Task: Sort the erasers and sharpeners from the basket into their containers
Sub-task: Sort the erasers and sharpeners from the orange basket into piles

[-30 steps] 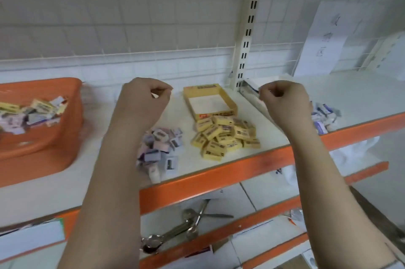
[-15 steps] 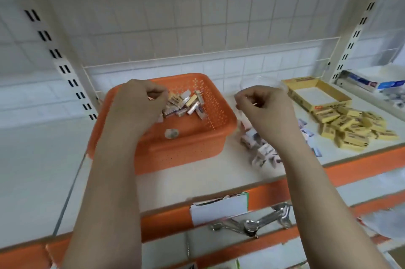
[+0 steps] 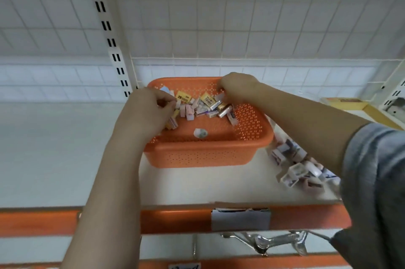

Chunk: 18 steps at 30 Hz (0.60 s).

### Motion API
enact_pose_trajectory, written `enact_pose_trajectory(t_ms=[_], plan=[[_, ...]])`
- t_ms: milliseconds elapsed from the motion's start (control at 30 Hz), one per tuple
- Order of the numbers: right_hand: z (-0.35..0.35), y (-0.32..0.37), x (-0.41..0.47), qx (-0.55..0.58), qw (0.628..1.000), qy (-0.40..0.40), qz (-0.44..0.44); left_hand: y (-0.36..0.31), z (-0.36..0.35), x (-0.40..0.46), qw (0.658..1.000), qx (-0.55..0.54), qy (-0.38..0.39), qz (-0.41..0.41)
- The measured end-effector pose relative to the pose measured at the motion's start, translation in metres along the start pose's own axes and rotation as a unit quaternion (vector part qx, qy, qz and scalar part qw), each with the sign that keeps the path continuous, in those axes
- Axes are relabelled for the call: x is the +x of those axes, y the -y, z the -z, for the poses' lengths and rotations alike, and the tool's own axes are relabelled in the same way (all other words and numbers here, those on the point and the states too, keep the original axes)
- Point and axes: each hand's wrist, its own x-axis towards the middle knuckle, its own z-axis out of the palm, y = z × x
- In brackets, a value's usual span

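Reaching into the orange basket [image 3: 208, 154] at mid-frame, the left hand [image 3: 146, 111] sits over its left edge, fingers curled among the small items; whether they pinch one I cannot tell. The mixed erasers and sharpeners [image 3: 201, 106] lie heaped along the basket's far side. The right hand [image 3: 238, 87] is at the far right corner, fingers curled down into the heap, grip hidden. A loose pile of small boxes [image 3: 302, 168] lies on the shelf [image 3: 197, 183] at right of the basket.

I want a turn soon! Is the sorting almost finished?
Not yet. Done: a pile of small boxes lies on the shelf right of the basket. Now: both hands, left and right, reach into the basket. Left: a mixed heap of little packets inside.
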Motion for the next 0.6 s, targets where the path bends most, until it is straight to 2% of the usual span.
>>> enact_pose_trajectory(t_ms=[167,400,500,600], plan=[[-0.004,0.009,0.012,-0.034,0.999,0.027,0.01,0.0,-0.004,-0.001,0.999,0.027,0.018,-0.008],[-0.008,0.008,0.013,-0.081,0.997,-0.007,-0.003,0.003,0.001,0.006,0.997,0.059,0.046,-0.025],[-0.005,0.002,0.006,-0.058,0.998,-0.035,-0.01,0.001,0.0,0.024,0.993,0.084,0.072,-0.047],[0.001,-0.002,-0.01,0.021,0.994,-0.102,-0.041,-0.003,-0.012,0.053,0.983,0.109,0.127,-0.069]])
